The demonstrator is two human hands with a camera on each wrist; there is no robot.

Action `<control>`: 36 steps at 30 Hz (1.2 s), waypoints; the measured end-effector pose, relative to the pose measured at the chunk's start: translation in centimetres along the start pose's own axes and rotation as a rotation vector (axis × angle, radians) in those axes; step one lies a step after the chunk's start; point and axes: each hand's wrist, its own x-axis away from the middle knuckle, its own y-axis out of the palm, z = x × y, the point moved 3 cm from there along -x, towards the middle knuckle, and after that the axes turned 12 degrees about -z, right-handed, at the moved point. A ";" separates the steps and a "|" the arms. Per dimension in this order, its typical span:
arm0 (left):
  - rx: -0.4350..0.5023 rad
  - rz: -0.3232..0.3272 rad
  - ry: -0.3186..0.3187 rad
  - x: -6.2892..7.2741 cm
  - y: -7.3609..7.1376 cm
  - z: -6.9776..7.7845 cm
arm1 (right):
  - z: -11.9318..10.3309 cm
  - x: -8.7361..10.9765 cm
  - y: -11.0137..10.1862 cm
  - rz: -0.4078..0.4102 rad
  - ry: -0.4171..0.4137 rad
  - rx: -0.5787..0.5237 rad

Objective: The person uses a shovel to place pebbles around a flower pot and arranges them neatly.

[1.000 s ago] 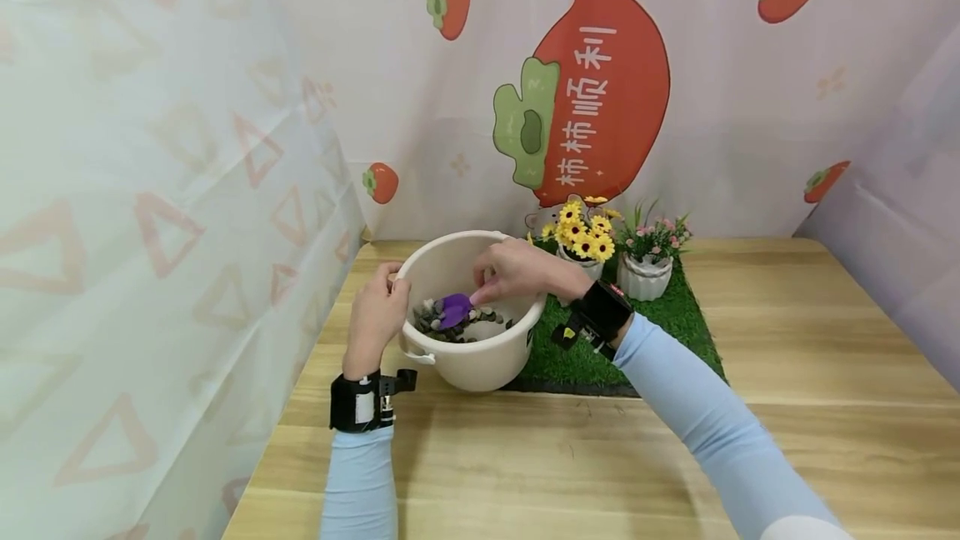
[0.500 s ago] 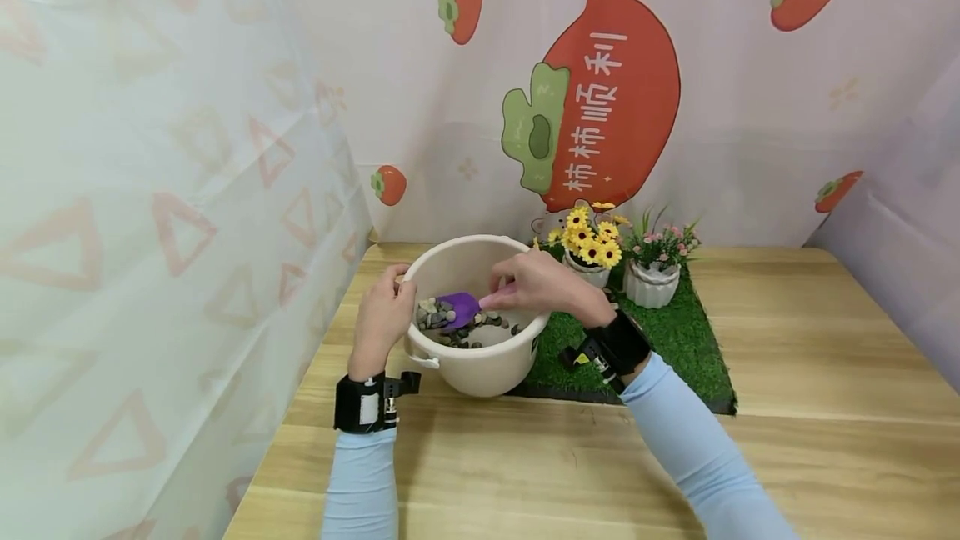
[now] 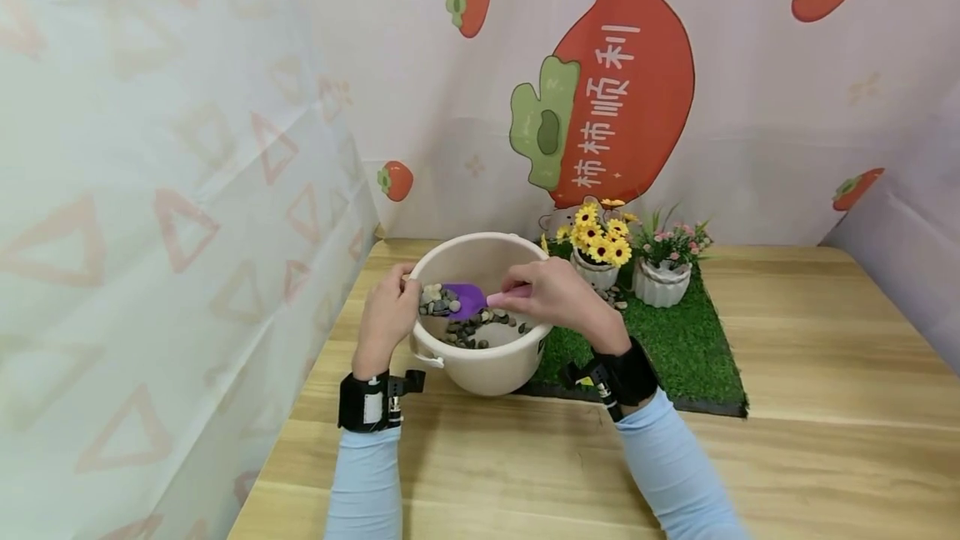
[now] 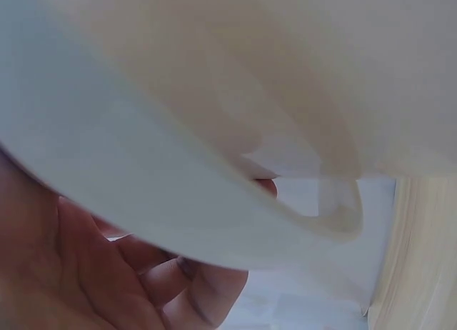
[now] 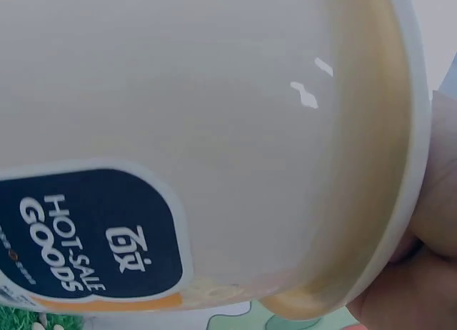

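A cream plastic bucket (image 3: 491, 372) stands on the table at centre left. My left hand (image 3: 388, 317) grips its left rim, fingers curled round it in the left wrist view (image 4: 143, 276). My right hand (image 3: 564, 298) reaches over the right rim and holds the pink handle of a small purple toy shovel (image 3: 468, 300). Grey and pale pebbles (image 3: 438, 302) are heaped at the shovel's tip by the left wall. More dark pebbles (image 3: 468, 332) lie scattered on the bucket's bottom. In the right wrist view the bucket's wall hides most of my right hand (image 5: 418, 266).
A square of artificial grass (image 3: 690, 365) lies right of the bucket. On it stand a pot of yellow flowers (image 3: 597, 276) and a white pot with pink flowers (image 3: 662, 286). Several pebbles (image 3: 613, 298) lie near the pots. Bare wooden table (image 3: 817, 340) extends rightward.
The shovel has moved left and levelled out inside the bucket, and pebbles are now heaped at its tip. My left hand has kept its grip on the rim. The view has shifted slightly.
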 end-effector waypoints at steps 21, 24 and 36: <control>-0.006 0.033 -0.028 -0.4 0.5 -0.6 | 0.4 0.6 0.3 0.088 -0.013 -0.011; -0.013 0.030 -0.025 -0.4 0.3 -0.6 | 0.2 0.4 0.4 0.075 -0.019 -0.019; 0.009 0.031 -0.022 -0.5 0.5 -0.5 | 1.1 1.3 -0.7 0.091 -0.015 -0.005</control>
